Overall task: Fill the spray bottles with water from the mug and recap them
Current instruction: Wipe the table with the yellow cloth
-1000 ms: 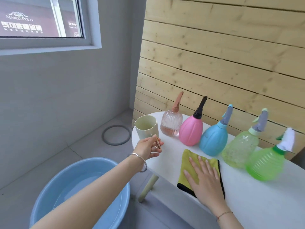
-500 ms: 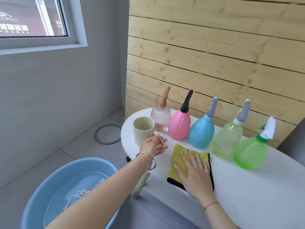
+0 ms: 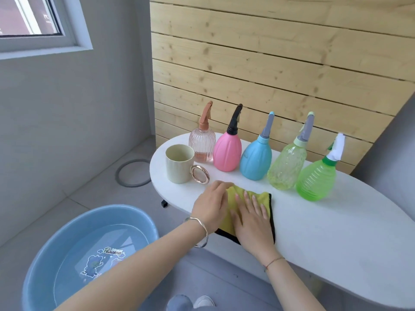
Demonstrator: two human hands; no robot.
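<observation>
Blue basin (image 3: 89,254) held water on the floor. The mug (image 3: 179,163) stood on the white table (image 3: 336,221), no water visible in it. The left hand (image 3: 211,205) lay with fingers bent over the left edge of the yellow cloth (image 3: 258,197), a grip not confirmable. The right hand (image 3: 251,218) pressed it flat, fingers straight. Behind, the clear pink bottle (image 3: 202,144), pink bottle (image 3: 227,151), blue bottle (image 3: 255,159), yellow-green bottle (image 3: 286,167) and green bottle (image 3: 315,178) stood capped. Filling probably remained to be done.
</observation>
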